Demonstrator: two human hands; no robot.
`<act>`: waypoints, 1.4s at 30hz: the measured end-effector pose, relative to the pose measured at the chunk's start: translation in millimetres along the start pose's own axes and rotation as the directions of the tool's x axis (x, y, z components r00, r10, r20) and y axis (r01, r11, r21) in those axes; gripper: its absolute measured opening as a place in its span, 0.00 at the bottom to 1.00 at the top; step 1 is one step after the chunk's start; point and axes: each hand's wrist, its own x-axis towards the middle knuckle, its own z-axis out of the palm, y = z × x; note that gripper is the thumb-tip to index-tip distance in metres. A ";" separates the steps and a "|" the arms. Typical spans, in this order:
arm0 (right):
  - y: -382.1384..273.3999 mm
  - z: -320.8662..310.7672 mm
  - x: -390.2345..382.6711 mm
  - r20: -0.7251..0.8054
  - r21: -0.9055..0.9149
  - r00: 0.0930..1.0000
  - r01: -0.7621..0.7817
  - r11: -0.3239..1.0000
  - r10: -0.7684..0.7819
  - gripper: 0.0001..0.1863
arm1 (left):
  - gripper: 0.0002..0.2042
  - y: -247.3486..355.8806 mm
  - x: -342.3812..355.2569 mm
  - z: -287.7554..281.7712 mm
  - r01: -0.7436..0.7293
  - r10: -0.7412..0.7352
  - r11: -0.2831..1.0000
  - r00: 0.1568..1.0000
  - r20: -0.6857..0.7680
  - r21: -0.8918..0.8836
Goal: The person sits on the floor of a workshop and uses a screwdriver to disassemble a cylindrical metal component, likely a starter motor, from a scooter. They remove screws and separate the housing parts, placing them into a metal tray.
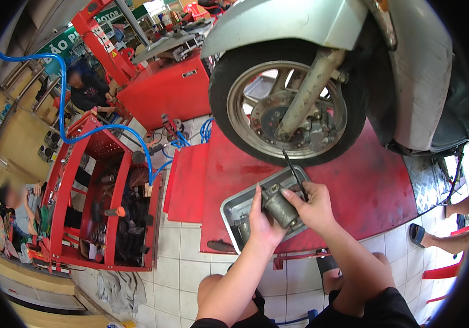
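Observation:
Over a silver metal tray [228,210], my left hand [264,227] is closed round a grey metal cylindrical part [281,208], tilted, with a small hole near its upper end. My right hand [315,205] presses its thumb against that part's side. Between its fingers runs a thin black rod-like tool [293,168], slanting up toward the wheel; its exact kind cannot be made out. A second grey metal part [241,228] lies in the tray, partly hidden by my left hand. The tray rests on a red lift platform [376,197].
A scooter's front wheel [233,136] with a brake disc stands just beyond the tray. At left is a red tool cart [111,213], with a blue air hose [111,127] above it. Two people sit at the left; another person's legs [447,240] show at right.

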 end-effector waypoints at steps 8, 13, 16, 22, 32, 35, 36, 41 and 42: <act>-7.1 -1.0 1.5 0.032 -0.074 0.999 -0.033 0.997 0.035 0.18 | 0.27 -3.2 -7.0 4.1 -0.039 0.039 0.999 0.999 -0.025 0.011; -33.6 -7.9 0.3 0.053 -0.359 0.998 -0.024 0.933 0.046 0.22 | 0.27 -6.7 -5.0 5.3 -0.066 0.066 0.998 0.994 -0.090 0.008; -26.8 -4.8 -0.3 0.026 -0.289 1.000 -0.004 0.957 0.012 0.21 | 0.29 -10.0 -2.0 -0.6 -0.054 0.052 0.998 0.995 -0.087 -0.014; -28.2 -6.8 3.4 0.073 -0.167 0.997 0.027 0.986 -0.015 0.18 | 0.31 -10.5 -0.3 -3.8 -0.023 0.022 0.999 0.999 -0.036 -0.026; -25.1 -9.3 2.2 0.130 -0.220 0.991 -0.011 0.975 0.040 0.18 | 0.29 -10.0 -4.9 1.0 -0.046 0.044 0.999 0.997 -0.070 -0.025; -21.7 -6.0 3.8 0.133 -0.160 0.990 -0.022 0.987 0.043 0.18 | 0.30 -7.9 -2.3 -7.6 -0.032 0.032 0.999 0.999 -0.025 -0.034; -23.9 -6.0 3.7 0.151 -0.148 0.987 -0.035 0.988 0.057 0.19 | 0.29 -6.5 -2.4 -9.6 -0.042 0.042 0.999 0.999 -0.013 -0.032; -24.1 -14.8 5.0 0.188 -0.149 0.970 -0.128 0.980 0.156 0.20 | 0.29 -8.1 -8.8 5.6 -0.024 0.023 1.000 0.994 -0.110 -0.002; -26.4 -14.7 3.7 0.204 -0.172 0.956 -0.176 0.969 0.210 0.21 | 0.29 -8.6 -9.1 3.5 -0.033 0.033 0.999 0.993 -0.115 -0.002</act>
